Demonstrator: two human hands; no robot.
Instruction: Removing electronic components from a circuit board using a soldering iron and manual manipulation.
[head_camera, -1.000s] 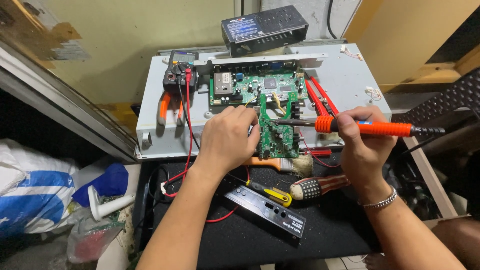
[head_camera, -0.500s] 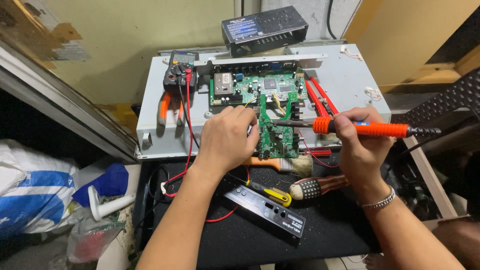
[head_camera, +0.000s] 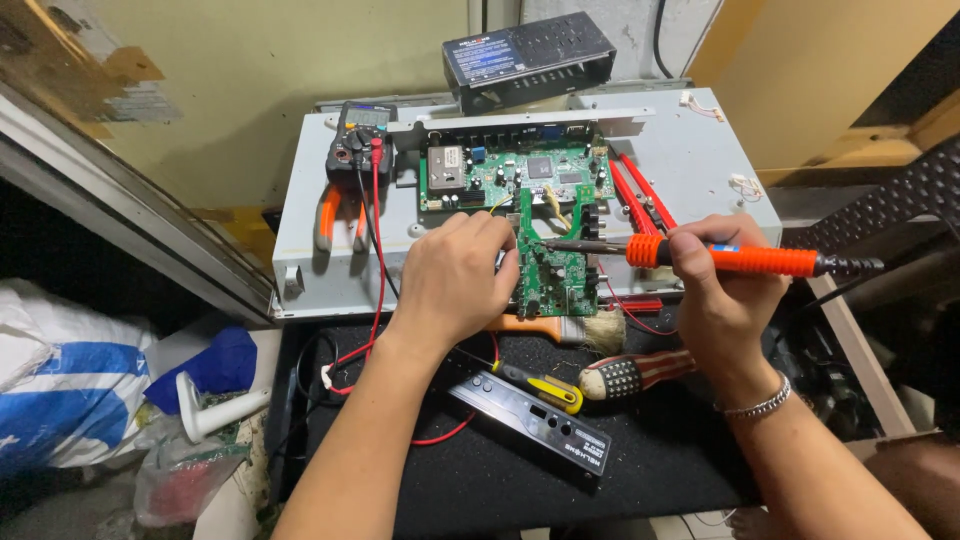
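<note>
A: What are the hands doing around the small green circuit board (head_camera: 556, 270)?

B: The right hand (head_camera: 722, 290) has its fingers wrapped tight around the orange handle of a soldering iron (head_camera: 700, 258). The iron lies nearly level, and its dark metal tip reaches left to the upper part of that board.

A: And the left hand (head_camera: 455, 280)?

B: It rests on the board's left edge with fingers curled downward. The fingertips are hidden against the board, so I cannot tell whether it pinches anything.

A: Where does the board itself lie?

B: On a pale grey metal chassis (head_camera: 700, 165), just below a larger green main board (head_camera: 515, 175) that is fixed there.

A: What else is near it?

B: To its upper left, a black multimeter (head_camera: 360, 145) with red and black leads (head_camera: 380, 260) running down past the left hand. Left of the board, beyond that hand, lie orange-handled pliers (head_camera: 338, 215). Just below the board is a brush (head_camera: 565, 327) with an orange handle. Further below, on the black counter (head_camera: 660, 450), lie a screwdriver with a striped handle (head_camera: 630, 375), a yellow-handled screwdriver (head_camera: 540, 388) and a long black front panel (head_camera: 530, 425). Above the board, behind the chassis, stands a black perforated metal box (head_camera: 530, 55).
</note>
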